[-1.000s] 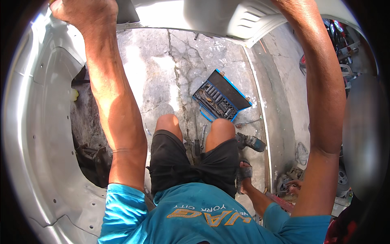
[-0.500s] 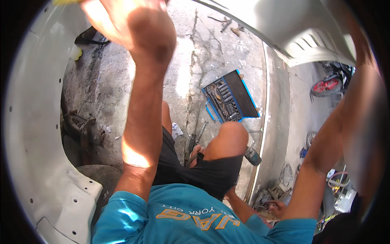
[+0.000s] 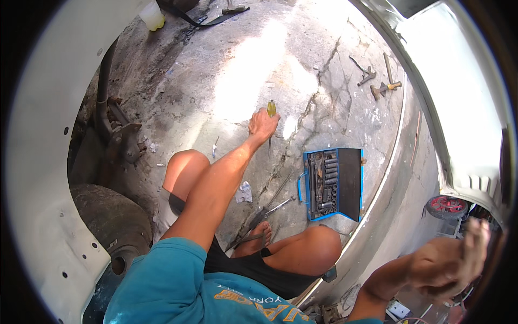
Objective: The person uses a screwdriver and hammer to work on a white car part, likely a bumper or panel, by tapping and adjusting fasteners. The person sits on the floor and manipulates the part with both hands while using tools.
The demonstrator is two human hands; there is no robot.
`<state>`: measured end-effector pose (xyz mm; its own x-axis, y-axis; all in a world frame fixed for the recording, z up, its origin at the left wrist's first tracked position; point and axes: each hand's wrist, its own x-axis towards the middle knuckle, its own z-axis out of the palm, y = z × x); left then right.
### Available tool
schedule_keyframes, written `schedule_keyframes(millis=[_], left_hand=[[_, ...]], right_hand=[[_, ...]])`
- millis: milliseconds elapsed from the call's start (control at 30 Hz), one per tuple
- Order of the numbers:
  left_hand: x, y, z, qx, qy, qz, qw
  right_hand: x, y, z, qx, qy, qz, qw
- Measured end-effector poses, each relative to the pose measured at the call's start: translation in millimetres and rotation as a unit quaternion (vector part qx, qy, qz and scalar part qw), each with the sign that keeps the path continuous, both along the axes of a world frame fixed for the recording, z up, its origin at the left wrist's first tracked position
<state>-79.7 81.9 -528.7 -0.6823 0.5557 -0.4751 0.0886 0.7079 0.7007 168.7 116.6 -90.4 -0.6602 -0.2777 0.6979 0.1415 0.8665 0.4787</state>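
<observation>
My left hand [image 3: 263, 124] reaches out over the concrete floor, closed round a screwdriver [image 3: 271, 108] with a see-through yellow handle. The handle sticks out above the fist and the thin dark shaft shows below it. At the lower right, my right hand [image 3: 445, 264] is raised near the white body panel's lower end, somewhat blurred. Its fingers look stretched out, and I see nothing held in it. An open blue socket set case [image 3: 349, 183] lies on the floor by my knee, filled with sockets and a ratchet handle.
Hammers [image 3: 386, 89] and pliers [image 3: 367, 75] lie at the far right. White panels [image 3: 38, 178] curve close along the left and right. A ratchet wrench [image 3: 281, 204] rests by my foot. A rusty round metal part [image 3: 110, 216] stands at left; a red wheel [image 3: 447, 207] is at right.
My left hand has come down from near the upper panel to over the floor with the screwdriver. My right arm has dropped from high along the right panel. The view has shifted.
</observation>
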Motion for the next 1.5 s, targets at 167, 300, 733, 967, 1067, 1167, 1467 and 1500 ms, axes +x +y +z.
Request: schedule_keyframes(millis=[167,300,733,967,1067,1167,1467,1500], left_hand=[[-39,-2,-58,-0.014,0.095,0.013,0.995],[-43,15,-68,0.033,0.180,-0.078,0.980],[-75,67,-105,0.121,0.385,-0.174,0.898],[-81,67,-91,0.086,0.306,-0.207,0.925],[-77,75,-100,0.149,0.356,-0.195,0.902],[-86,63,-104,0.131,0.345,-0.165,0.914],[-78,72,-114,0.188,0.380,-0.133,0.896],[-80,72,-114,0.178,0.373,-0.151,0.898]], right_hand=[[-25,17,-150,-0.438,-0.191,-0.162,0.863],[-27,91,-229,-0.531,-0.225,-0.287,0.765],[-13,352,-418,-0.702,-0.254,-0.434,0.505],[-15,434,-479,-0.703,-0.171,-0.498,0.479],[2,480,-480,-0.689,-0.129,-0.536,0.471],[-54,444,-490,-0.695,-0.184,-0.470,0.512],[-39,514,-470,-0.555,-0.363,-0.494,0.562],[-40,526,-471,-0.545,-0.381,-0.499,0.556]])
